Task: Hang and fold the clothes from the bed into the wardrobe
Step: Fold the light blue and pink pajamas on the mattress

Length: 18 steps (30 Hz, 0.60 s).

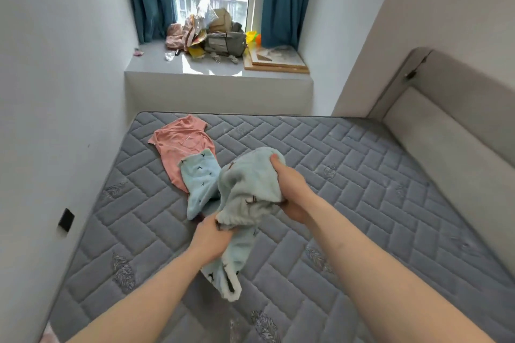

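Looking down from the head camera, a person holds a pale blue fleece garment [248,186] bunched above a grey quilted mattress [362,189]. Left hand [213,239] pinches its lower edge with curled fingers; right hand [289,189] grips the upper part, thumb on top. To fold well, I judge it should be shaken out and laid flat first. Another pale blue piece [199,184] overlaps a pink top [181,147] on the mattress. No wardrobe shows. A grey bag [225,42] on the windowsill [156,64] sits amid clutter, contents unclear.
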Each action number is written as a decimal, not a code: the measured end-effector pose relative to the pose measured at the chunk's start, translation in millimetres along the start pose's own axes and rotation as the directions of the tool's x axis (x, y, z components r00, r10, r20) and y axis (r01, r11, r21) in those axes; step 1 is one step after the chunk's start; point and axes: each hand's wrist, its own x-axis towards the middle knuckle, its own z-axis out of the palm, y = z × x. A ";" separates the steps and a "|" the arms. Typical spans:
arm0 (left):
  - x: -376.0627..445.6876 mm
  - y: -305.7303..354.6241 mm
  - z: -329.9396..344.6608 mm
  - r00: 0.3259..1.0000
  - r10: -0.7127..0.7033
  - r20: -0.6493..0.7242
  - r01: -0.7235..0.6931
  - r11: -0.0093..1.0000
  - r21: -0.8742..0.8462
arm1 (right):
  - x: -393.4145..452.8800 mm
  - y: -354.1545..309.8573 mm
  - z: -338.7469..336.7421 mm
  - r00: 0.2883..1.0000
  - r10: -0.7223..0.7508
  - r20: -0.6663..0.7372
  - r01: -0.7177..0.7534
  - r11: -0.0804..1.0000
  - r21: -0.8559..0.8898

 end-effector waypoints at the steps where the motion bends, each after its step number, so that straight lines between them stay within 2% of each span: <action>1: -4.9 7.1 -8.4 1.000 0.006 -0.001 -0.006 1.000 0.021 | -13.3 -7.2 -7.1 1.000 -0.006 -0.011 0.007 0.998 0.059; 6: -25.1 58.2 -71.3 0.983 0.170 -0.069 -0.164 0.983 0.085 | -48.4 -18.9 -56.7 0.987 -0.031 -0.156 0.094 0.907 0.411; 8: -30.9 83.2 -92.2 0.973 0.222 -0.059 -0.211 0.964 0.159 | -58.3 -14.8 -72.8 0.978 0.020 -0.208 0.074 0.897 0.436; 11: -38.4 122.7 -106.6 0.950 0.312 -0.011 -0.295 0.910 0.292 | -72.6 -1.7 -80.2 0.957 0.005 -0.290 0.064 0.971 0.230; 13: -42.6 148.6 -108.7 0.931 0.366 0.009 -0.345 0.869 0.355 | -86.5 4.9 -78.2 0.937 -0.116 -0.331 0.103 0.993 -0.055; 14: -45.0 160.5 -108.8 0.921 0.388 0.021 -0.368 0.853 0.371 | -93.6 7.2 -77.3 0.927 -0.207 -0.314 0.130 0.960 -0.247; 16: -51.0 181.8 -108.6 0.904 0.421 0.074 -0.415 0.824 0.385 | -109.7 5.9 -72.0 0.919 -0.364 -0.152 0.238 0.819 -0.522; 18: -57.3 201.3 -106.6 0.887 0.440 0.139 -0.457 0.793 0.402 | -124.1 -4.8 -64.0 0.917 -0.396 0.050 0.341 0.712 -0.613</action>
